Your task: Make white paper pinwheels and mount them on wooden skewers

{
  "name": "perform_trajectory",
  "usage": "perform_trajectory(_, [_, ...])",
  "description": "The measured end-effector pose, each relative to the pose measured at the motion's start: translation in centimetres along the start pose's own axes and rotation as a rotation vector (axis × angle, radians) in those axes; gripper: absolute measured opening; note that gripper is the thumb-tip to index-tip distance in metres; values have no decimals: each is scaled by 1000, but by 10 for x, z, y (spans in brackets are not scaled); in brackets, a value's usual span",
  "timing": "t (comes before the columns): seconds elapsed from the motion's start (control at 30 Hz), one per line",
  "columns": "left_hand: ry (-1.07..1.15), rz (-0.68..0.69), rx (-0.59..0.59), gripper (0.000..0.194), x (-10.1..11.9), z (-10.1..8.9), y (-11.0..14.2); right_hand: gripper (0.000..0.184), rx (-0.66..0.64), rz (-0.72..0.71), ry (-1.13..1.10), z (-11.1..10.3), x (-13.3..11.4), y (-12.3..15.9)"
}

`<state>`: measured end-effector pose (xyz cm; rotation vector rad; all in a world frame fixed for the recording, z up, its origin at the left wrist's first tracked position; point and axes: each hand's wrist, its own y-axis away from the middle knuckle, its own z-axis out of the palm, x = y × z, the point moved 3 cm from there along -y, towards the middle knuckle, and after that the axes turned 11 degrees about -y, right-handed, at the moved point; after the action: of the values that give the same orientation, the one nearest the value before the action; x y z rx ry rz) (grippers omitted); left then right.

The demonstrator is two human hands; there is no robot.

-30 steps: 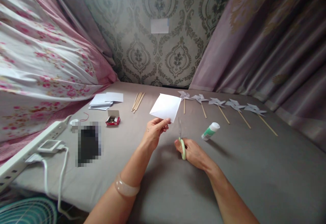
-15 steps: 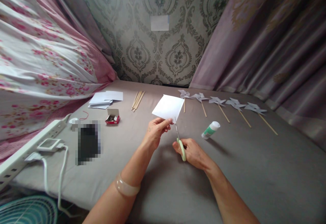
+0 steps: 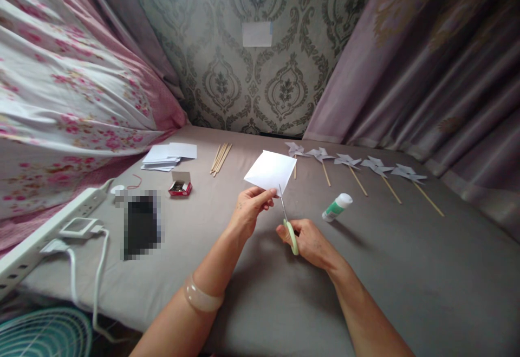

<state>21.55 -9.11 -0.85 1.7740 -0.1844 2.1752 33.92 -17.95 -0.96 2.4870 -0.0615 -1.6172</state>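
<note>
A white square sheet of paper (image 3: 270,170) is held up above the table, its near corner pinched by my left hand (image 3: 254,208). My right hand (image 3: 311,243) grips a pair of scissors (image 3: 291,237) with pale green handles. The blades point away from me and meet the paper's near corner, just right of my left fingertips. To the right of my right hand a white and green glue stick (image 3: 337,207) stands, looking tilted in this view. Beyond it lies a row of several paper pinwheels (image 3: 347,161) on wooden sticks.
Behind my left hand lie a bundle of wooden sticks (image 3: 221,158), a stack of white paper (image 3: 160,157) and a small open red box (image 3: 180,187). A blurred-out dark object (image 3: 142,226) and a white power strip (image 3: 24,254) with cables are at the left.
Almost nothing differs. The view has shifted slightly, and both hands, the paper and the scissors keep nearly the same positions, with the blades still at the paper's corner.
</note>
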Motion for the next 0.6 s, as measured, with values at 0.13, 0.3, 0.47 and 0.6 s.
perform_trajectory(0.13, [0, 6, -5, 23, -1, 0, 0, 48, 7, 2, 0, -1, 1, -1])
perform_trajectory(0.3, [1, 6, 1, 25, -1, 0, 0, 48, 19, 11, 7, -1, 0, 0])
perform_trajectory(0.47, [-3, 7, 3, 25, 0, -1, 0, 49, 24, 20, 18, -2, 0, 0])
perform_trajectory(0.6, [-2, 9, 3, 25, 0, -1, 0, 51, 32, 16, 27, -2, 1, 0])
